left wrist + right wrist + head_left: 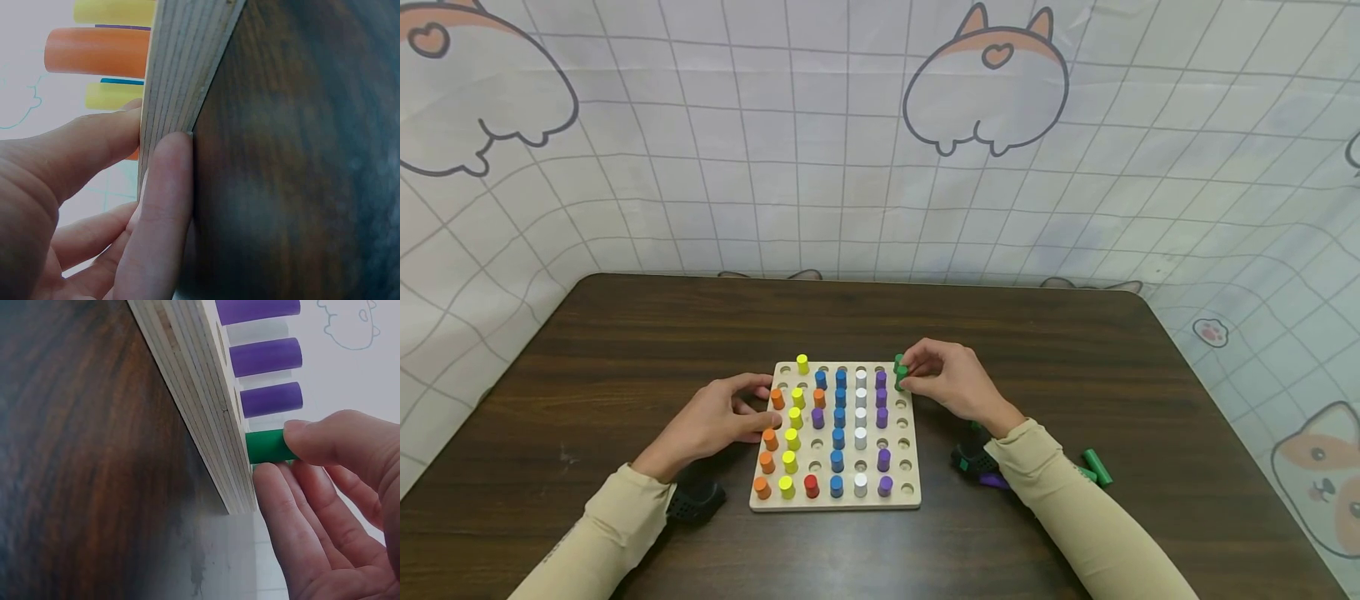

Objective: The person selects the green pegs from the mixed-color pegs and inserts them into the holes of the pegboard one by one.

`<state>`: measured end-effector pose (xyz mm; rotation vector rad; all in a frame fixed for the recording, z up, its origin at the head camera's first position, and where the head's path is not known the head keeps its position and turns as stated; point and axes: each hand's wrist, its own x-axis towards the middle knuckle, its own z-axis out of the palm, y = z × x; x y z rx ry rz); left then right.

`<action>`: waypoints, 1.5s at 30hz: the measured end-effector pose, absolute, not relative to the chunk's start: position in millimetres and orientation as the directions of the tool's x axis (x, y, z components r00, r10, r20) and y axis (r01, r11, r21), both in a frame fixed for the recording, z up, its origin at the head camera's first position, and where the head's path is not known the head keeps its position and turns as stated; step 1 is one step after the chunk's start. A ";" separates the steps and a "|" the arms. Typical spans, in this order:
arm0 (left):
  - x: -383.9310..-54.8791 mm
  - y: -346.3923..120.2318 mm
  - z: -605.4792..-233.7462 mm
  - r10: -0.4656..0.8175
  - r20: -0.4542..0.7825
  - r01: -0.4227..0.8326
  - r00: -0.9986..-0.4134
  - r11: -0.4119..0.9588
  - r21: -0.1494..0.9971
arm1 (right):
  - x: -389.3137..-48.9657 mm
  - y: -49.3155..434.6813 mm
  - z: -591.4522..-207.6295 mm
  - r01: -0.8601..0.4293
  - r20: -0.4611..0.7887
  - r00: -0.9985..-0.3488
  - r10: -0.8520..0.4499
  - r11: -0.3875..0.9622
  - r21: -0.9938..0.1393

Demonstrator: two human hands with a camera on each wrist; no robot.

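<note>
A pale wooden pegboard [839,498] lies on the table, with coloured pegs standing in columns. My left hand [718,417] holds the board's left edge, thumb over the top and a finger [165,187] along the layered side. At the far right corner, my right hand [951,379] pinches a green peg [269,447] between thumb and fingers. That peg stands upright, its lower end right at the board's surface in the rightmost column. Just behind it is another green peg [898,361], partly hidden by the fingers. A purple peg [272,400] stands in the neighbouring column.
Loose green pegs [1097,467] lie on the dark wooden table [587,375] beside the right forearm, partly covered by the sleeve. A purple peg [994,481] shows below the right wrist's black camera [973,454]. A patterned cloth [850,167] hangs behind the table.
</note>
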<state>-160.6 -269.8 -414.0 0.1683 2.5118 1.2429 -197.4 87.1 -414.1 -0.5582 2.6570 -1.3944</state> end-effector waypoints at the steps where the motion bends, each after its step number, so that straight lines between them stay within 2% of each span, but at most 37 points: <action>1: -160.4 -269.8 -413.8 0.249 -0.241 -0.040 -0.938 0.613 0.789 | -197.3 87.1 -413.8 -0.277 0.088 -0.929 -0.359 0.517 -0.810; 22: -156.6 -269.1 -414.9 0.245 -0.245 -0.043 -0.938 0.620 0.783 | -195.4 90.9 -410.9 -0.271 0.073 -0.920 -0.384 0.493 -0.827; 45: -159.9 -269.3 -412.1 0.251 -0.247 -0.042 -0.936 0.618 0.785 | -197.8 115.0 -393.1 -0.269 0.087 -0.938 -0.334 0.549 -0.792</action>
